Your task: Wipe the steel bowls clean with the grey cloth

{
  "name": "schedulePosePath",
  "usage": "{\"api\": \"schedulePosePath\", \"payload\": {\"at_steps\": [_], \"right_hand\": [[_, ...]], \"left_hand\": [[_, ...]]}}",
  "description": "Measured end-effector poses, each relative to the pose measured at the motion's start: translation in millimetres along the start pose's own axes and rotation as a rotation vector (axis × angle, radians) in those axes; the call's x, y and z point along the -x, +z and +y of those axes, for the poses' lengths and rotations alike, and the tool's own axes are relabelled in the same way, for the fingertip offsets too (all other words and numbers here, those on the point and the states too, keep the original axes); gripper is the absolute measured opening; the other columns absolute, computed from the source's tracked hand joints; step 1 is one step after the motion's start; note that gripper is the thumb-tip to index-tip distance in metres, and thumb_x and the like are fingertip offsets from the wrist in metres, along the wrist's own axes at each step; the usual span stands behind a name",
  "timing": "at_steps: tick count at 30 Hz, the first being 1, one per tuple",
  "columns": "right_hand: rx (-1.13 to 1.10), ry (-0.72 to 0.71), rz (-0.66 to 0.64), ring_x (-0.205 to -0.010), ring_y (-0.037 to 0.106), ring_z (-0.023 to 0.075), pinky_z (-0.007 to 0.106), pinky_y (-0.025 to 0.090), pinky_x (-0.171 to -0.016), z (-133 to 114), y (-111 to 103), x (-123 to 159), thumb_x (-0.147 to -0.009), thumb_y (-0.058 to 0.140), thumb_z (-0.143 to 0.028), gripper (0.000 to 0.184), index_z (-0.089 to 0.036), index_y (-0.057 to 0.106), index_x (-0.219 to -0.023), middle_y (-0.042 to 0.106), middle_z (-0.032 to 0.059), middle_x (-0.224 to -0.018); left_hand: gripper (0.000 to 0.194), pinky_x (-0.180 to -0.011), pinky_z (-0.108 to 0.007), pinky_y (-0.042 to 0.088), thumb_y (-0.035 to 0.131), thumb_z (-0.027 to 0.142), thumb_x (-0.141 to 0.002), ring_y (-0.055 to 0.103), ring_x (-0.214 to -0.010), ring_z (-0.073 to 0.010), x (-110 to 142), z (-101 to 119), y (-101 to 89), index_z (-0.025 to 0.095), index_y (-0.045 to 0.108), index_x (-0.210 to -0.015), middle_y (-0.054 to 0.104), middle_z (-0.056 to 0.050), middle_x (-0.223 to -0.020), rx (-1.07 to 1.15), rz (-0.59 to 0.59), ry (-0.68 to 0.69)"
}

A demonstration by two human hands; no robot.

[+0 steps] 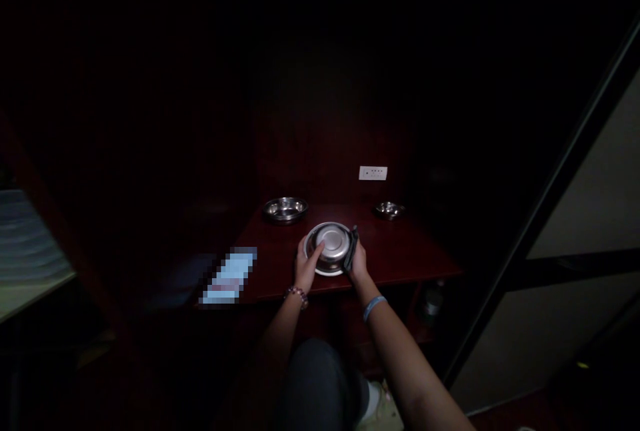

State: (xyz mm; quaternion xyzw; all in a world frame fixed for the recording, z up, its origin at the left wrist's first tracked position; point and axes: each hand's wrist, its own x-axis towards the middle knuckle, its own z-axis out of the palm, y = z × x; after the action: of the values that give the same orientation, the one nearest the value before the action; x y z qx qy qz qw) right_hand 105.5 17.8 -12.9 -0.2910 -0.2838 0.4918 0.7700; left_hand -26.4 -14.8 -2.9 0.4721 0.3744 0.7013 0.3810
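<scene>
Over the table, a bowl is gripped by the left hand and, with a cloth, the right hand; it could be dropped if smooth metal slips.

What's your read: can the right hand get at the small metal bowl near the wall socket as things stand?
Probably not immediately: the right hand is occupied with a dark cloth at the edge of the held bowl. Once freed, its way over the tabletop to the small metal bowl looks unobstructed.
</scene>
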Motion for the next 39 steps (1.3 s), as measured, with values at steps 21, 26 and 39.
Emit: {"api": "schedulePosePath", "payload": {"at_steps": [21, 26, 39], "right_hand": [[0.037, 0.004, 0.011, -0.082, 0.071, 0.0160, 0.026, 0.056, -0.082, -0.1, 17.1, 5.0, -0.095, 0.055, -0.041, 0.031, -0.015, 0.072, -0.099, 0.078, 0.0063, -0.095], [0.068, -0.017, -0.004, -0.083, 0.071, 0.0166, 0.028, 0.057, -0.082, -2.7, 16.9, 5.7, -0.095, 0.053, -0.042, 0.033, -0.015, 0.071, -0.099, 0.078, 0.0061, -0.094], [0.129, -0.037, 0.060, -0.082, 0.071, 0.0158, 0.028, 0.057, -0.086, -7.5, 8.3, 2.7, -0.097, 0.049, -0.035, 0.030, -0.015, 0.071, -0.098, 0.078, 0.0056, -0.094]], "left_hand": [[0.051, -0.113, -0.043, 0.043, 0.066, 0.049, -0.086, 0.064, -0.122, -0.0257, -1.2, 0.8, -11.8, 0.023, 0.058, -0.130, 0.069, -0.009, -0.128, -0.311, 0.106, 0.007], [0.051, -0.113, -0.043, 0.043, 0.069, 0.047, -0.085, 0.064, -0.120, -0.0258, -2.2, 0.0, -7.9, 0.022, 0.059, -0.128, 0.070, -0.009, -0.127, -0.294, 0.118, -0.015], [0.054, -0.113, -0.042, 0.041, 0.069, 0.049, -0.084, 0.063, -0.121, -0.0254, -6.2, -6.7, -4.7, 0.021, 0.059, -0.130, 0.069, -0.010, -0.128, -0.270, 0.049, -0.020]]}}
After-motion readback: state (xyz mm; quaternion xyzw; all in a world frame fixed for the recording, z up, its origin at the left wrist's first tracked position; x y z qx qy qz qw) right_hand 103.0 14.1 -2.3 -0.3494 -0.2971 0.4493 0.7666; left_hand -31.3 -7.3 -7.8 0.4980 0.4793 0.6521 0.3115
